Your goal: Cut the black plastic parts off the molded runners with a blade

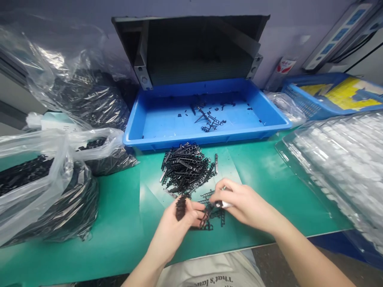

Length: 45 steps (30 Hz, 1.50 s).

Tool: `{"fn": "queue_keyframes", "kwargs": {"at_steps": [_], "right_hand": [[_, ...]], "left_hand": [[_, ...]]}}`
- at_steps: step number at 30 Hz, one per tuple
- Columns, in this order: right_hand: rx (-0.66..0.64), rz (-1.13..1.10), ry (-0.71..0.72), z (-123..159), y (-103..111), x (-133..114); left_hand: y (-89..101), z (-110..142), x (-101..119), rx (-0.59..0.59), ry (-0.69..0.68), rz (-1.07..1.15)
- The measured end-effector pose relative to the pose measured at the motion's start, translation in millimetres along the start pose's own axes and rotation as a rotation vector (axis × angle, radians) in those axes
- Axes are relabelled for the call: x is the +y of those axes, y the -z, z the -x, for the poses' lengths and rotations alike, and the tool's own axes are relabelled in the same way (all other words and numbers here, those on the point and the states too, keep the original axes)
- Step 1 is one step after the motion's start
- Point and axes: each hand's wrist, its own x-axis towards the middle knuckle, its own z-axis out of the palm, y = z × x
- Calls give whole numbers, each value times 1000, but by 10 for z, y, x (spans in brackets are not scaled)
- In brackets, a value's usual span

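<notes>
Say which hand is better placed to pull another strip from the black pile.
Probably the left hand: it sits closer to the pile, though holding black pieces; the right hand grips a white object farther off.

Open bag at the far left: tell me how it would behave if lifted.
The bag would likely slump and flex, as its clear film is thin and creased. Its lower part may swing heavily, being full of small black parts. Tipped, its wide mouth could spill some.

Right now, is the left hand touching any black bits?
Touching. The head view shows the left hand holding a bunch of black bits beside its thumb.
</notes>
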Motion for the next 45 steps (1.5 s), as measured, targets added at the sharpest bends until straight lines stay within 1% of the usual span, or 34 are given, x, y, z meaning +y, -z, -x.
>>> {"fn": "queue_keyframes", "kwargs": {"at_steps": [1, 2, 3, 5, 7, 9, 11, 13, 19, 27, 33, 36, 39, 40, 43, 44, 45], "right_hand": [[8, -54, 21, 5, -20, -68], [28, -110, 24, 10, -53, -125], [65, -160, 0, 17, -93, -171], [160, -248, -98, 39, -180, -228], [209, -289, -190, 71, -249, -257], [160, -293, -213, 101, -283, -283], [92, -281, -185, 121, -291, -316], [72, -256, -161, 130, -292, -350], [76, -191, -117, 128, -306, -391], [118, -138, -130, 138, -359, -434], [204, -116, -151, 158, -451, -460], [238, -88, -139, 174, -504, -443], [264, -52, -148, 195, -518, -358], [276, -29, -179, 199, -503, -308], [293, 108, -344, 179, -391, -110], [274, 153, -382, 161, -336, -40], [230, 178, -391, 138, -279, 25]], "left_hand": [[-47, 2, 12, -62, 56, 54], [-94, 7, 29, -99, 102, 89], [-135, 13, 51, -106, 130, 107], [-185, 27, 98, -48, 144, 111], [-188, 39, 132, 19, 122, 97], [-164, 49, 142, 42, 104, 76], [-139, 60, 137, 40, 91, 55], [-127, 72, 130, 35, 78, 32], [-141, 108, 140, 33, 67, -43], [-178, 122, 124, 76, 60, -77], [-225, 126, 91, 162, 43, -84], [-243, 126, 76, 176, 35, -63], [-254, 124, 74, 184, 25, -30], [-255, 123, 79, 188, 28, -25], [-251, 121, 114, 230, 44, -29], [-248, 122, 130, 243, 51, -35], [-246, 123, 147, 250, 54, -45]]}}
